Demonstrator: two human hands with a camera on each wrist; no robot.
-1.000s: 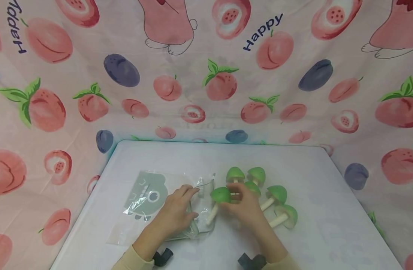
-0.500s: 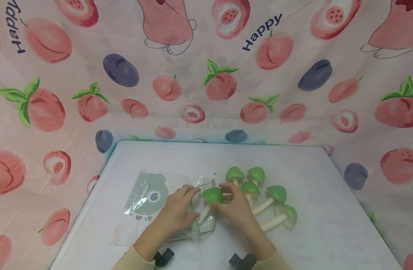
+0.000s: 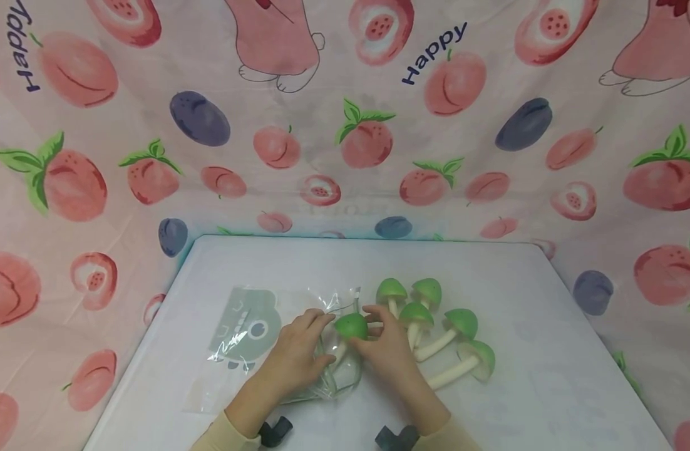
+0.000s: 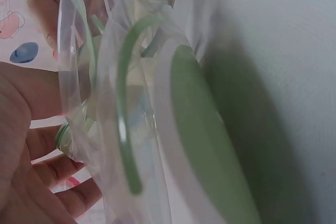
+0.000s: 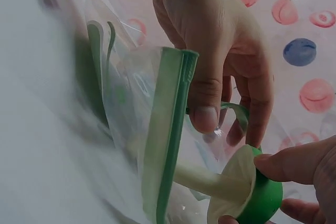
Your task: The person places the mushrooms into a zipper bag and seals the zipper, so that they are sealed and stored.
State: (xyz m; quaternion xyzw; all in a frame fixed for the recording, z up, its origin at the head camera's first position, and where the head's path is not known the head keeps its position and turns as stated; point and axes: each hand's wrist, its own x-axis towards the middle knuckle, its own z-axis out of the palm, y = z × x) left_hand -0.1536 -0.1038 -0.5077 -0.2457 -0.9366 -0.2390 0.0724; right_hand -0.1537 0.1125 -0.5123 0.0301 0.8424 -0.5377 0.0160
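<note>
A toy mushroom [image 3: 351,326] with a green cap and pale stem hangs at the mouth of a clear zip bag [image 3: 300,300]. My right hand [image 3: 387,341] pinches its cap between thumb and fingers. In the right wrist view the stem of the mushroom [image 5: 260,195] points past the green zip strip [image 5: 173,129] into the bag. My left hand [image 3: 297,351] holds the bag's mouth apart, its thumb and fingers spaced along the edge. A grey-green cartoon print [image 3: 246,329] covers the bag's left part. Some left fingertips are hidden behind the film in the left wrist view.
Several more green-capped toy mushrooms [image 3: 426,291] lie on the white table [image 3: 548,401], right of my right hand. A peach-patterned cloth [image 3: 322,156] hangs behind and beside the table. Dark camera mounts [image 3: 276,432] sit at the wrists.
My right hand has moved left with the mushroom, bringing its stem from beside the bag into the bag's mouth. My left hand stays almost still on the bag.
</note>
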